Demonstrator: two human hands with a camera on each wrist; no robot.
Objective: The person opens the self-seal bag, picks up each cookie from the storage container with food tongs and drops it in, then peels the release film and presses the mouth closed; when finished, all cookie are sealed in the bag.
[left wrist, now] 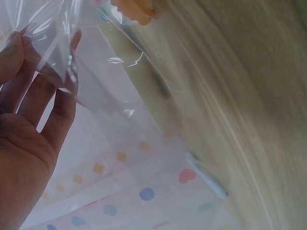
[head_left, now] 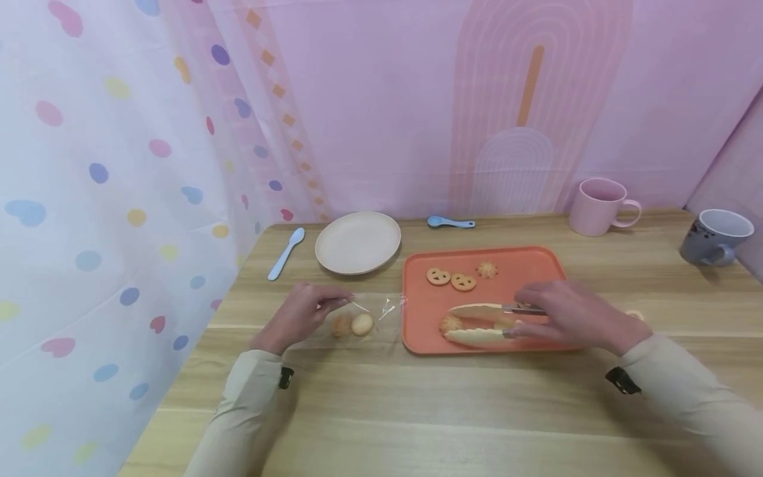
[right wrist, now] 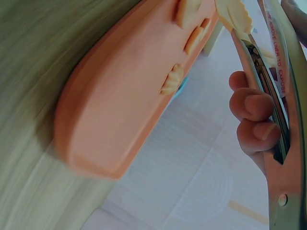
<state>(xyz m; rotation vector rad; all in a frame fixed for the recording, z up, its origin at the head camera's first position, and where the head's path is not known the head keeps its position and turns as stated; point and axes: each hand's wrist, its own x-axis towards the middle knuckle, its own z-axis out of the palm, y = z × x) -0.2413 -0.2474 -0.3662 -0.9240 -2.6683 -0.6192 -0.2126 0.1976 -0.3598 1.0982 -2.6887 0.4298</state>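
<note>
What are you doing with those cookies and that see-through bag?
A person's left hand pinches the edge of a clear plastic bag lying on the wooden table, with two cookies already inside. The right hand holds tongs over the orange tray, their tips around a cookie. Three more cookies sit on the tray.

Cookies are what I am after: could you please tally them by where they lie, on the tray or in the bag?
On the orange tray, lying loose: 3 cookies
On the tray, between the tongs: 1 cookie
Inside the clear bag: 2 cookies
Total: 6
</note>
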